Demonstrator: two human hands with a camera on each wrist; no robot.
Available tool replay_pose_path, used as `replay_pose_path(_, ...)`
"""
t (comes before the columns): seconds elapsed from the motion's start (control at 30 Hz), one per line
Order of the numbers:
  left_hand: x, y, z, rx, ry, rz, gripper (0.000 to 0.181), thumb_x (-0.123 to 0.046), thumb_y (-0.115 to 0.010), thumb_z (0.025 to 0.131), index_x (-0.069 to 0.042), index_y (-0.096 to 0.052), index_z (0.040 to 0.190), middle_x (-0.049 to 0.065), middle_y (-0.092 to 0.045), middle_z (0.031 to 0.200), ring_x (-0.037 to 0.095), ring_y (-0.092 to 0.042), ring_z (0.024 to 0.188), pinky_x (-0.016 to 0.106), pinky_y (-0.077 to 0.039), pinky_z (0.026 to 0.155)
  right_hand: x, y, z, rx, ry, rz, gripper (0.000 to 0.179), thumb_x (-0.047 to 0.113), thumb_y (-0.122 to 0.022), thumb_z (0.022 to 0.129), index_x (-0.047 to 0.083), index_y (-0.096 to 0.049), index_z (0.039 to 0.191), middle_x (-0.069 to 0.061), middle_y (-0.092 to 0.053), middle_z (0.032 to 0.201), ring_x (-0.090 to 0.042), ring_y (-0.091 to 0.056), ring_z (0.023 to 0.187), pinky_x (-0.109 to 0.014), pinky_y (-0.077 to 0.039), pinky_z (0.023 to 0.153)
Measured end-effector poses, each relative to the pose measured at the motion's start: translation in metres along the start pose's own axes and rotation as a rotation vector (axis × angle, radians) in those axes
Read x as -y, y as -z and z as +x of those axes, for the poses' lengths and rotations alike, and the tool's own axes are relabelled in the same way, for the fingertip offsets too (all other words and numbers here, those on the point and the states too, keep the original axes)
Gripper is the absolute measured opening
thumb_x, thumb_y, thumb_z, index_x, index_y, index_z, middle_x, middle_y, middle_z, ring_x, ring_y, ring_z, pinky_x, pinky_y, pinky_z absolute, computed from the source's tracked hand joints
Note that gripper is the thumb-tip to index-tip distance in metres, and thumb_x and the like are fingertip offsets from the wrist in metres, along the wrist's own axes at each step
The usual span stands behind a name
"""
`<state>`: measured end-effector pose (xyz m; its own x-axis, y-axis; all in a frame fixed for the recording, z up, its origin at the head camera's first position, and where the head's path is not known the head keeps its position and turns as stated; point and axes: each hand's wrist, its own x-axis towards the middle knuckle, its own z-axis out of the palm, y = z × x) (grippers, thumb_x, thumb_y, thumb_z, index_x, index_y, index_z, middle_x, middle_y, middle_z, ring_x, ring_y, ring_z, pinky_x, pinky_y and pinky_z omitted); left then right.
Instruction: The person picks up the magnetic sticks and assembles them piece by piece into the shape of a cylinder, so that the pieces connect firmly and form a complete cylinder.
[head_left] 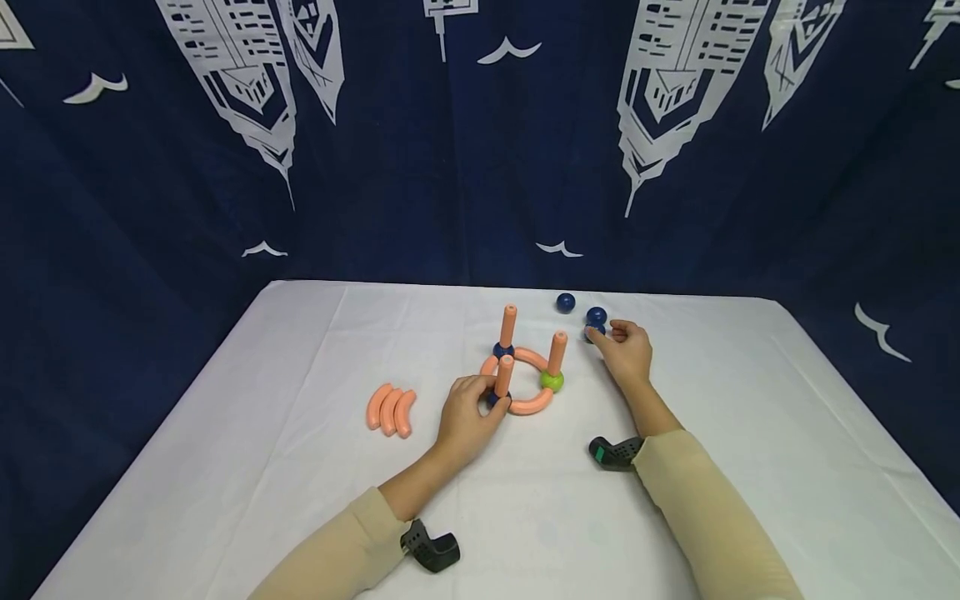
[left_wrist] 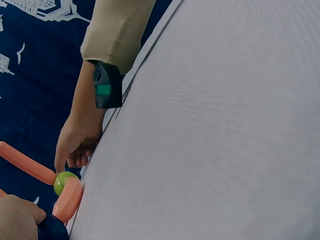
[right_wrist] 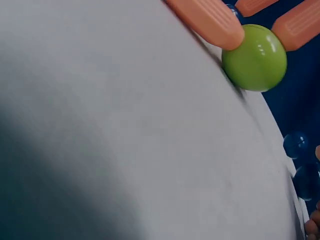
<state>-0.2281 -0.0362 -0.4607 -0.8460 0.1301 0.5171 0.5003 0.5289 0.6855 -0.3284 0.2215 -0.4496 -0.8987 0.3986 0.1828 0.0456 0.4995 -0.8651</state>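
My left hand (head_left: 468,414) grips a dark blue ball (head_left: 498,401) at the near corner of a ring of curved orange pieces (head_left: 531,405). From that ball rises a straight orange stick (head_left: 504,375). Two more sticks stand upright on the ring, one on a green ball (head_left: 552,381), the other on a dark blue ball (head_left: 503,351). Beyond the ring, to the right, my right hand (head_left: 628,354) has its thumb at a loose blue ball (head_left: 597,332), the fingers apart from it. The right wrist view shows this loose ball (right_wrist: 306,182) between thumb and fingertips, with a gap.
Two other blue balls lie near the far edge, one (head_left: 596,316) touching or close behind the ball at my right hand, one (head_left: 566,302) farther left. Several curved orange pieces (head_left: 388,411) lie left of my left hand. A white cloth (head_left: 525,508) covers the table.
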Motion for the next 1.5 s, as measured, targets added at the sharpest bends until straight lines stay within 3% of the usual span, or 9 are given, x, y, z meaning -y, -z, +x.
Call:
replay_pose_path(0.13,-0.002,0.000,-0.001,0.006,-0.001,-0.015,0.020,-0.013,-0.073,0.086,-0.004,-0.068,0.103,0.006,-0.067,0.098,0.023,-0.056,0.099,0.037,-0.047,0.087,0.000,-0.004,0.002,-0.017,0.012,-0.078,0.061,0.036,-0.075,0.084,-0.011,-0.059,0.121,-0.023,-0.051,0.118,-0.036,-0.047,0.112,-0.045,-0.036,0.100)
replay_pose_path(0.27,-0.002,0.000,0.000,0.003,-0.006,-0.018,0.020,-0.013,-0.073,0.086,-0.004,-0.068,0.103,0.006,-0.066,0.097,0.023,-0.056,0.099,0.037,-0.047,0.087,0.002,-0.006,0.001,-0.033,0.053,-0.119,0.053,0.032,-0.075,0.084,-0.013,-0.063,0.111,-0.025,-0.053,0.115,-0.038,-0.047,0.112,-0.046,-0.034,0.101)
replay_pose_path(0.5,-0.001,-0.001,-0.002,0.006,0.012,-0.020,0.021,-0.014,-0.073,0.085,-0.004,-0.069,0.103,0.006,-0.067,0.098,0.024,-0.056,0.101,0.037,-0.046,0.089,0.000,-0.003,-0.004,-0.031,0.037,-0.092,0.045,0.028,-0.071,0.086,-0.011,-0.064,0.107,-0.023,-0.056,0.110,-0.036,-0.050,0.107,-0.045,-0.036,0.096)
replay_pose_path(0.7,-0.002,-0.003,-0.004,0.009,0.022,-0.029,0.022,-0.015,-0.073,0.085,-0.004,-0.068,0.102,0.006,-0.067,0.099,0.023,-0.056,0.100,0.037,-0.046,0.088,0.001,0.006,-0.011,-0.009,-0.010,0.022,0.042,0.026,-0.069,0.088,-0.006,-0.061,0.115,-0.020,-0.062,0.111,-0.028,-0.057,0.102,-0.028,-0.047,0.079)
replay_pose_path(0.87,-0.002,-0.002,-0.001,0.002,0.018,-0.037,0.022,-0.015,-0.073,0.085,-0.005,-0.068,0.104,0.005,-0.066,0.099,0.022,-0.055,0.099,0.037,-0.046,0.088,0.012,0.014,-0.017,0.012,-0.005,0.149,0.040,0.022,-0.068,0.089,-0.005,-0.059,0.118,-0.014,-0.063,0.105,-0.012,-0.057,0.089,-0.012,-0.043,0.068)
replay_pose_path(1.0,-0.001,-0.001,0.000,0.008,0.019,-0.038,0.023,-0.016,-0.073,0.086,-0.005,-0.068,0.106,0.005,-0.066,0.099,0.021,-0.055,0.099,0.037,-0.046,0.087,0.025,0.019,-0.025,0.068,-0.023,0.263,0.040,0.019,-0.070,0.089,-0.004,-0.059,0.119,0.000,-0.062,0.093,-0.003,-0.055,0.078,-0.013,-0.044,0.066)
replay_pose_path(1.17,0.000,0.002,0.001,0.001,0.016,-0.042,0.023,-0.016,-0.073,0.086,-0.005,-0.068,0.105,0.005,-0.066,0.098,0.022,-0.056,0.098,0.037,-0.046,0.087,0.043,0.023,-0.036,0.145,0.000,0.398,0.036,0.018,-0.068,0.091,-0.004,-0.059,0.118,0.015,-0.064,0.080,-0.001,-0.061,0.078,-0.017,-0.046,0.073)
replay_pose_path(1.37,0.001,0.003,0.001,-0.005,0.009,-0.044,0.021,-0.016,-0.074,0.086,-0.004,-0.069,0.103,0.005,-0.066,0.097,0.022,-0.056,0.098,0.037,-0.047,0.086,0.063,0.027,-0.049,0.192,0.100,0.533,0.019,0.013,-0.067,0.091,0.003,-0.063,0.107,0.012,-0.068,0.081,-0.007,-0.062,0.080,-0.019,-0.047,0.074)
replay_pose_path(1.5,0.002,0.003,0.000,-0.002,0.010,-0.037,0.021,-0.016,-0.074,0.085,-0.005,-0.069,0.102,0.004,-0.066,0.096,0.021,-0.055,0.097,0.036,-0.047,0.085,0.075,0.029,-0.059,0.225,0.142,0.606,0.017,0.007,-0.069,0.089,0.002,-0.064,0.105,0.008,-0.069,0.083,-0.008,-0.061,0.080,-0.018,-0.050,0.077)
